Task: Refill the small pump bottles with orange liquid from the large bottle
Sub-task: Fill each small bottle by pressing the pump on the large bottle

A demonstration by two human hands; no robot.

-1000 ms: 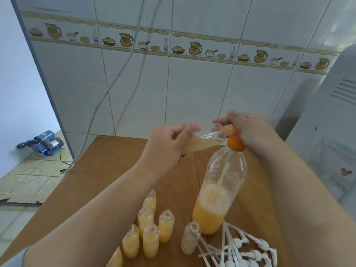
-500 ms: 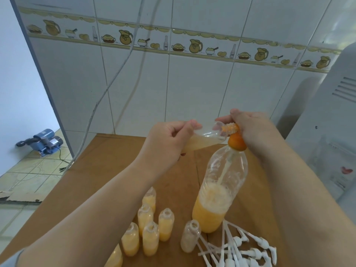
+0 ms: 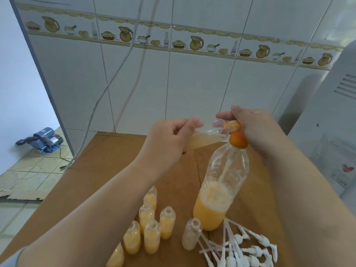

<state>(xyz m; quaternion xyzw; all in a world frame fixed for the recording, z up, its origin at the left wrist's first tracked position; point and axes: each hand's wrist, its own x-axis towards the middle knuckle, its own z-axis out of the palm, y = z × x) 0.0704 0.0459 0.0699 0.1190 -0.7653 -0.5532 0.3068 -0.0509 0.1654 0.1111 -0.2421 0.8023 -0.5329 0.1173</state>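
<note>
Pumps (image 3: 242, 251) lie white at five o'clock, filled small bottles (image 3: 152, 224) at six. Centre, large bottle (image 3: 221, 191) stands upright. Farther, my left hand (image 3: 169, 139) grips a tipped bottle (image 3: 204, 138); my right hand (image 3: 252, 126) pinches its orange funnel (image 3: 238, 138).

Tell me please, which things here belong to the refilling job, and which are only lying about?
Job: large bottle; orange funnel; tilted small bottle gripped by left hand; right hand; standing small bottles; white pumps.

Lying about: blue motor; hanging cable; torn cardboard.
</note>
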